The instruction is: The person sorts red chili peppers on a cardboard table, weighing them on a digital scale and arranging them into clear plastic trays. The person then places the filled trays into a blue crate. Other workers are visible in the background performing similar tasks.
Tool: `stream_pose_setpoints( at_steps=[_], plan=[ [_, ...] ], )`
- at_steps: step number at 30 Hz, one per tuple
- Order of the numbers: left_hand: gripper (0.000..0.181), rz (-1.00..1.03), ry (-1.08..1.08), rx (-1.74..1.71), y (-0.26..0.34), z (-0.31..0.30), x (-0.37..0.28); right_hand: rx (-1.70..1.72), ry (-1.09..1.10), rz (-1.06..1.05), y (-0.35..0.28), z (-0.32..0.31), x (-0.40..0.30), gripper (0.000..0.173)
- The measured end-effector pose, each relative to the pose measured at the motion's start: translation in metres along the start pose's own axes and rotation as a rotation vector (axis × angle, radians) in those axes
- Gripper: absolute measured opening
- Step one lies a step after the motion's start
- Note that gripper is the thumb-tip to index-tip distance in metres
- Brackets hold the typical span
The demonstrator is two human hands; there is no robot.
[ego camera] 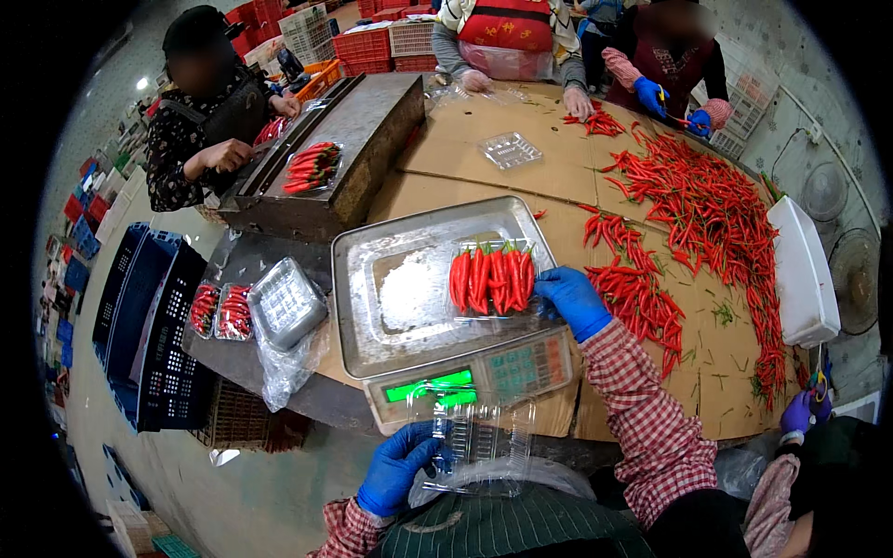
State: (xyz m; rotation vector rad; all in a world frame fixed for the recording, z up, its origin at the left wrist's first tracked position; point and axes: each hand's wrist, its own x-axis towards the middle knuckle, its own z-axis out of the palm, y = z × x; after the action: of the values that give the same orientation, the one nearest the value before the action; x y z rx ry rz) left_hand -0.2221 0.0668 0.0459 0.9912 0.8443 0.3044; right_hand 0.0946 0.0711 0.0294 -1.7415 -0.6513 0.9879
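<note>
My left hand (400, 466), in a blue glove, holds an empty clear plastic tray (481, 439) by its left side, close to my body. My right hand (573, 298), also blue-gloved, grips the right edge of a clear tray filled with red chili peppers (491, 279). That filled tray rests on the right part of a metal weighing pan (363, 307). The pan belongs to a digital scale (380, 408) with a lit green display and a keypad. The held empty tray overlaps part of the display from my viewpoint.
Loose red chilies (711, 209) cover the cardboard tabletop (453, 157) at right. Stacked empty trays (287, 303) and packed trays (232, 312) lie left, above a dark blue crate (150, 335). A wrapping machine (377, 104) stands behind. Several co-workers surround the table; one holds scissors (661, 94).
</note>
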Motion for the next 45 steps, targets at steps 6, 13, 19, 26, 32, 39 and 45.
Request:
stream_pose_setpoints(
  at_steps=[6,13,19,26,32,39,45],
  plan=[
    [0.021,0.002,0.022,-0.037,-0.012,-0.031,-0.001,-0.012,-0.147,0.151,-0.014,0.031,-0.009,0.021],
    [0.021,0.023,0.003,-0.051,-0.010,-0.031,0.007,-0.271,-0.379,0.136,-0.035,0.045,-0.042,0.027],
    [0.023,0.075,0.004,0.041,-0.022,-0.018,0.022,-0.191,-0.407,-0.077,-0.010,0.037,-0.106,0.022],
    [0.034,0.038,-0.455,0.273,-0.036,0.036,0.037,-0.129,-0.126,0.113,0.045,-0.022,-0.164,0.019],
    [0.034,0.434,-0.612,0.799,-0.077,0.050,0.050,-0.164,0.166,0.266,0.103,-0.133,-0.179,0.020],
    [0.030,0.162,-0.601,0.798,-0.066,0.062,0.054,-0.185,0.102,0.238,0.178,-0.197,-0.153,0.032],
    [0.029,0.181,-0.506,0.816,-0.062,0.063,0.053,-0.717,0.520,-0.252,0.141,-0.173,-0.128,0.024]
  ],
)
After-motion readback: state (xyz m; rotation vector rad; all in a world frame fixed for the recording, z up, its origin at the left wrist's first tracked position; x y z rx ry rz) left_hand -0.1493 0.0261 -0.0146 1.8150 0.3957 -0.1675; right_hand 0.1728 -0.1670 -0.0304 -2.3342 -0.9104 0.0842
